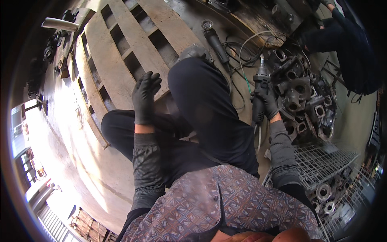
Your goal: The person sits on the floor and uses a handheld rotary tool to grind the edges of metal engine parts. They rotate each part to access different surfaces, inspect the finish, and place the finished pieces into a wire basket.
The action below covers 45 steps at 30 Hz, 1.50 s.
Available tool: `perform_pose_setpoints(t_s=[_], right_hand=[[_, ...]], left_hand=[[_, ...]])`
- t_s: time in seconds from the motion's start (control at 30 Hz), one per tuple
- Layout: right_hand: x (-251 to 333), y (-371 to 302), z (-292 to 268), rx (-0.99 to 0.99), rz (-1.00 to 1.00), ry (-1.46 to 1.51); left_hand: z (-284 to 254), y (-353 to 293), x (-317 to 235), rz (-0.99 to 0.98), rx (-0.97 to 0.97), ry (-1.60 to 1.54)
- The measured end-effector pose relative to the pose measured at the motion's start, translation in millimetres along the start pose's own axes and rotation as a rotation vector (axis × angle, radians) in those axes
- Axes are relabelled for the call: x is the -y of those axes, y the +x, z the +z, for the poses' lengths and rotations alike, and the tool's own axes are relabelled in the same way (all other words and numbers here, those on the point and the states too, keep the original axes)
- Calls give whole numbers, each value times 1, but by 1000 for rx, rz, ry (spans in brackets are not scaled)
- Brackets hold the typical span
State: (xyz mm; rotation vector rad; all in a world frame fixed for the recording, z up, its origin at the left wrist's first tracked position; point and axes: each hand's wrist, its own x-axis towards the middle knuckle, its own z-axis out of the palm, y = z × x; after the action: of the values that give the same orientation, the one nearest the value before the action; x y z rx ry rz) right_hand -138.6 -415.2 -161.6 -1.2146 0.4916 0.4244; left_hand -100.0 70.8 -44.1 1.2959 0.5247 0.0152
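My right hand, in a black glove, is wrapped round the body of a die grinder. Its grey nose and slim bit point away from me, beside a heap of dark metal castings. My left hand, also gloved, is raised near my bent leg, with fingers extended and nothing seen in it. Beyond my knee, a grey metal casting is partly hidden by the leg. An angle grinder lies on the floor between that casting and the cables.
A wooden pallet spreads ahead and to the left. Cables and a green hose tangle near the grinders. At the right stands a wire mesh basket with metal parts. Another person in dark clothes is at the far right.
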Motion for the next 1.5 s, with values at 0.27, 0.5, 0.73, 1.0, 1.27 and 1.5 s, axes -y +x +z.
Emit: perform_pose_setpoints(t_s=[0.27, 0.5, 0.73, 1.0, 1.27, 1.5], right_hand=[[9, 60, 32, -59, -121, -256], [20, 107, 67, -4, -162, -492], [16, 152, 92, -6, -242, -539], [-21, 159, 35, -145, -179, -573], [-57, 109, -12, -234, -88, -563], [-84, 99, -2, -199, -87, -535]], left_hand=[[-4, 3, 18, -111, -3, 77], [-4, 19, 52, -222, -25, 21], [24, 40, 92, -233, 77, 75], [24, 42, 100, -300, 70, 78], [22, 55, 117, -304, 95, 156], [42, 59, 130, -338, 66, 80]])
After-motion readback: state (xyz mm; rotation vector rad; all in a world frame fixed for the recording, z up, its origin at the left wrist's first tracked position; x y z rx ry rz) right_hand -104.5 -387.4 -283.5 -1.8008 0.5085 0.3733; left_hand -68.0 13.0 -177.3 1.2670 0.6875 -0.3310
